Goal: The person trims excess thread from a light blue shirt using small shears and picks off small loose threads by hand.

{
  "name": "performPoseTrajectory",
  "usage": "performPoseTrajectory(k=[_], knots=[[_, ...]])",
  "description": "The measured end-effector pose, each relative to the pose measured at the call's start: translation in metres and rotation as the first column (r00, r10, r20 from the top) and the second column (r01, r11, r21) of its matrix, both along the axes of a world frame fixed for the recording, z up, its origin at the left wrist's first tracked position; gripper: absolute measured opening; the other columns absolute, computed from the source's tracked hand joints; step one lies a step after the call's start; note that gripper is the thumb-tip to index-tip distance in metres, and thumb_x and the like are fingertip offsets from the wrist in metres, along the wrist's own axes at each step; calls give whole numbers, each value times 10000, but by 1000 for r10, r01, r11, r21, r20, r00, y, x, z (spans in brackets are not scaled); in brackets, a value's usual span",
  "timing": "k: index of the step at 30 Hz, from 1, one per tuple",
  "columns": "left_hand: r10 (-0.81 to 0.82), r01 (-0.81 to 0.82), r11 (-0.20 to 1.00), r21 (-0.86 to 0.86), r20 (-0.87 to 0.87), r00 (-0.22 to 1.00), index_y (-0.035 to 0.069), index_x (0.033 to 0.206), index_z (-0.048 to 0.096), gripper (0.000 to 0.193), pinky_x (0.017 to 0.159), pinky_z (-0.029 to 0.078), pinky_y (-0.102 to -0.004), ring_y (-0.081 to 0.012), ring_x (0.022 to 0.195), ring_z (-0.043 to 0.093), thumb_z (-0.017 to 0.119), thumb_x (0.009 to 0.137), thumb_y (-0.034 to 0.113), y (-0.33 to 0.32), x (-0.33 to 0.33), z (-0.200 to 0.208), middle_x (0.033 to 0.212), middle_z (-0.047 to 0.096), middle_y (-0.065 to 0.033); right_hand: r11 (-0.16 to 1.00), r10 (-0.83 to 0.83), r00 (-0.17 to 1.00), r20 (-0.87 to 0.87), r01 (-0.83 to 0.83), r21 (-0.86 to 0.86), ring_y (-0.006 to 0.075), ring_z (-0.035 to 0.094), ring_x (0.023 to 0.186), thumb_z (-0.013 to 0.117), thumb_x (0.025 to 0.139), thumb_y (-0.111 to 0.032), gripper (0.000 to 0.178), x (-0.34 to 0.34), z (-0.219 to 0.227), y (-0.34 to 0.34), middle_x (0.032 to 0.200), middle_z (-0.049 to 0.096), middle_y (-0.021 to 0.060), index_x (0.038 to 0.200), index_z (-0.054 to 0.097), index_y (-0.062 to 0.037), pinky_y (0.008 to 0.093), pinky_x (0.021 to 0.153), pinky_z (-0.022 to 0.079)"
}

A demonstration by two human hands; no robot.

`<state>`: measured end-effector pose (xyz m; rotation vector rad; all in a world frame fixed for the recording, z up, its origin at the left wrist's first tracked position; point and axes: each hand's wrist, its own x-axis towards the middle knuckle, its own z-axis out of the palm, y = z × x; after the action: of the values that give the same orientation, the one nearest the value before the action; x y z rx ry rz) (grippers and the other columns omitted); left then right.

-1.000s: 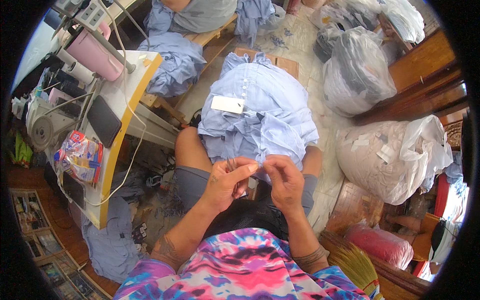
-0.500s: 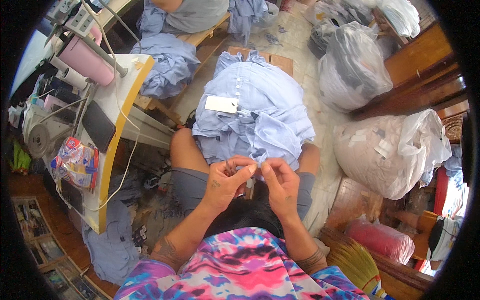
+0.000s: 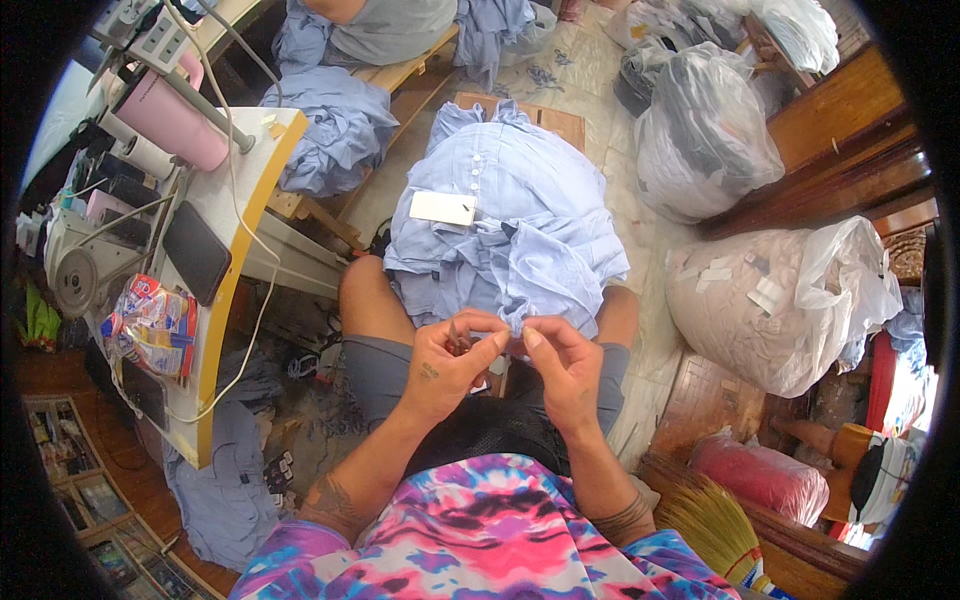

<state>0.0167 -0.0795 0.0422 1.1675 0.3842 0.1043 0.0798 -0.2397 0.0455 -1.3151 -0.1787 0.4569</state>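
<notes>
A pile of light blue shirts point(image 3: 510, 190) sits in front of me, between my knees. The top one shows a row of white buttons. A blank-looking pale card point(image 3: 443, 208) lies on it. At the pile's near edge, my left hand point(image 3: 455, 355) pinches a gathered bit of the shirt between thumb and forefinger. A small dark pointed metal tool point(image 3: 456, 340), possibly thread snips, is tucked in that same hand. My right hand point(image 3: 562, 365) pinches the same bit of cloth from the other side, its fingertips close to the left ones. What exactly lies between the fingertips is too small to make out.
A white table point(image 3: 262, 150) with a yellow edge stands at left, bearing a phone point(image 3: 197, 252), a pink tumbler point(image 3: 172, 122) and a snack packet point(image 3: 152, 325). Stuffed plastic bags point(image 3: 780, 305) stand at right. A broom point(image 3: 705, 525) lies at lower right. Another person point(image 3: 385, 30) sits at the far side.
My fingertips have drawn slightly apart, the right hand shifting a little to the right. More of the blue cloth shows between them. The pile has stayed in place.
</notes>
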Motion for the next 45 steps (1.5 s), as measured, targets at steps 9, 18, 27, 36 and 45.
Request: performPoseTrajectory(k=[9, 18, 27, 36, 45], knots=[[-27, 28, 999, 37, -9, 1000, 5, 1038, 759, 115, 502, 457, -171, -11, 641, 593, 741, 973, 97, 0, 0, 0, 1008, 697, -7, 995, -22, 994, 105, 32, -95, 94, 677, 936, 720, 980, -44, 176, 0, -2, -3, 1073, 721, 72, 1114, 730, 71, 238, 802, 567], [-40, 40, 999, 25, -14, 999, -10, 1033, 757, 120, 523, 482, -169, -4, 683, 601, 734, 976, 93, 2, 0, -1, 1026, 691, 0, 983, -48, 989, 143, 73, -171, 121, 705, 944, 721, 963, -35, 147, 0, -1, -1, 1055, 747, 92, 1078, 752, 50, 266, 844, 586], [-105, 98, 991, -86, -78, 991, 27, 1071, 706, 170, 442, 360, -201, -24, 502, 505, 747, 976, 162, 13, 0, 1, 681, 601, 43, 921, 40, 899, 436, 136, -366, 167, 730, 913, 725, 929, -41, 123, 2, 7, 4, 986, 757, 114, 1031, 735, 25, 296, 833, 552], [-104, 107, 990, 89, -37, 994, 7, 1047, 712, 187, 454, 355, -197, -20, 522, 494, 741, 996, 185, 12, 3, 1, 712, 605, 34, 914, 137, 893, 428, 52, -402, 185, 722, 887, 716, 956, -85, 139, 9, 17, 3, 972, 752, 115, 1051, 727, 16, 303, 835, 548], [-164, 161, 983, -86, -34, 986, 17, 1028, 744, 199, 466, 345, -199, -31, 538, 494, 749, 991, 212, 22, 7, 9, 736, 641, 24, 964, 204, 965, 164, -169, -205, 125, 694, 897, 739, 977, -113, 158, 19, 13, -4, 941, 733, 49, 1076, 713, 7, 277, 837, 545]])
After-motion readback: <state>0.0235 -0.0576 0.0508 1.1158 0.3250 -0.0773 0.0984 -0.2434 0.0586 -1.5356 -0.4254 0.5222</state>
